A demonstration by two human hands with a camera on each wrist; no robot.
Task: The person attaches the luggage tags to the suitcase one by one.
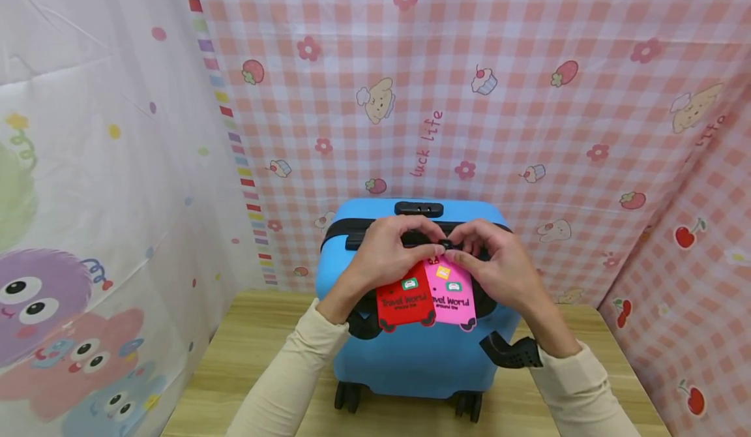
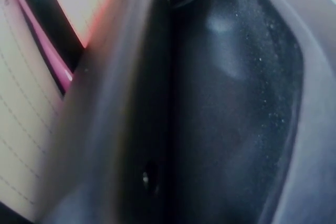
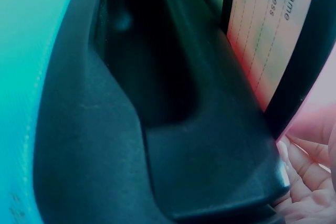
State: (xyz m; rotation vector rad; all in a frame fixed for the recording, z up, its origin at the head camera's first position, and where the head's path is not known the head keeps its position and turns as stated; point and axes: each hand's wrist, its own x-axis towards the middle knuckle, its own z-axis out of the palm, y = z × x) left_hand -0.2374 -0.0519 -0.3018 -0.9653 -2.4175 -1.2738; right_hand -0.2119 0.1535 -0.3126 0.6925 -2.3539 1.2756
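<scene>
Two luggage tags hang at the front of a light blue suitcase (image 1: 411,362): a red luggage tag (image 1: 405,303) on the left, a pink luggage tag (image 1: 454,293) partly behind it. My left hand (image 1: 387,249) pinches a small black luggage tag strap (image 1: 447,244) between thumb and fingertips, just above the tags. From the other side my right hand (image 1: 501,264) pinches the same strap, fingertips close to the left ones. Behind both hands runs the suitcase's black handle, largely covered by them. A lined label card (image 3: 268,30) reading "Name" and "Address" shows in the right wrist view.
The suitcase stands on its black wheels on a wood-grain table (image 1: 258,359). On its top is a black combination lock (image 1: 419,209). A pink checked cloth (image 1: 328,98) hangs close behind, and a white patterned cloth (image 1: 147,182) is at the left.
</scene>
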